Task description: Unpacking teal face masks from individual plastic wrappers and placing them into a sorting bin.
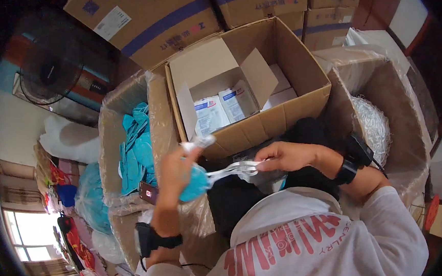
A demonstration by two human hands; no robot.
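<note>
Left of centre, my left hand (179, 166) is closed, slightly blurred by motion, round a teal piece (195, 183) that shows below its fingers. A crumpled whitish piece (201, 142) sticks out above that hand; its kind is unclear. White straps (231, 171) stretch from the teal piece across to my right hand (286, 156), whose fingers pinch their looped end. Both hands are over my lap, in front of the open carton. More flat teal pieces (139, 149) lie in the lined box at left. White stringy material (371, 125) fills part of the box at right.
A large open carton (276, 124) stands ahead, holding a smaller box with white packets (211, 113). Sealed cartons (166, 18) are stacked behind it. A phone-like device (148, 193) sits at the left box's edge. A fan (50, 75) stands at far left, above teal-filled bags (92, 195).
</note>
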